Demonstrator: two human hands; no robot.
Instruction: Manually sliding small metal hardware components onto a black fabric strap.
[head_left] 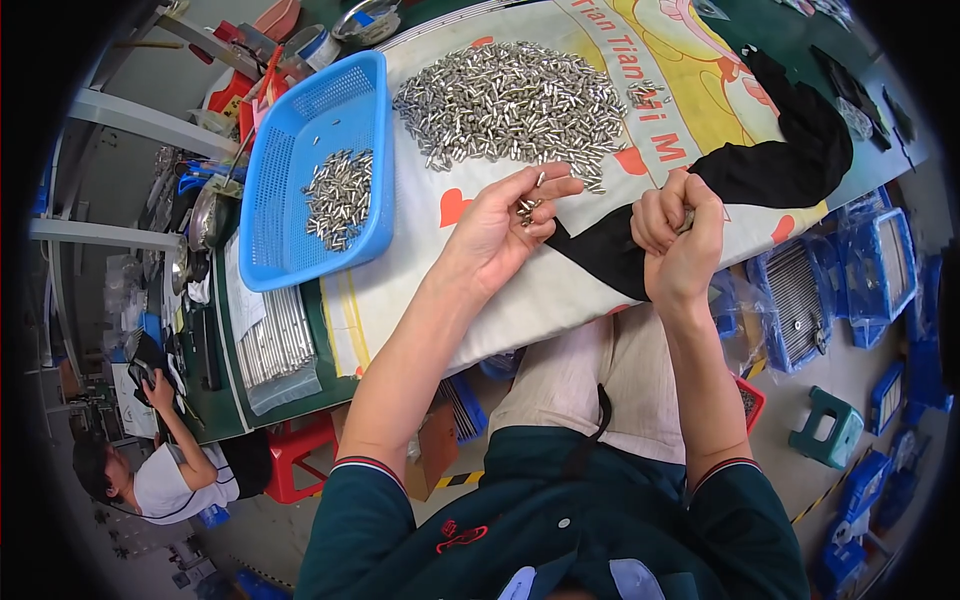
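My left hand (505, 225) is palm up with curled fingers, holding several small silvery metal pins (527, 211). One more pin shows between its thumb and forefinger. To the right, my right hand (678, 230) is closed in a fist over a black cloth (612, 250). A bit of something greyish peeks out between its thumb and fingers; I cannot make out what it is. Just beyond my hands, a wide heap of the same pins (510, 105) is spread on a printed white and yellow cloth (570, 290). A blue perforated basket (268, 190) at the left holds a smaller pile of pins.
Bagged metal rods (275, 340) lie on the green tabletop beneath the basket. Blue trays in plastic (790, 290) and a green stool (827, 428) stand on the floor at the right. At the lower left, another person (185, 470) sits by a red stool (300, 460).
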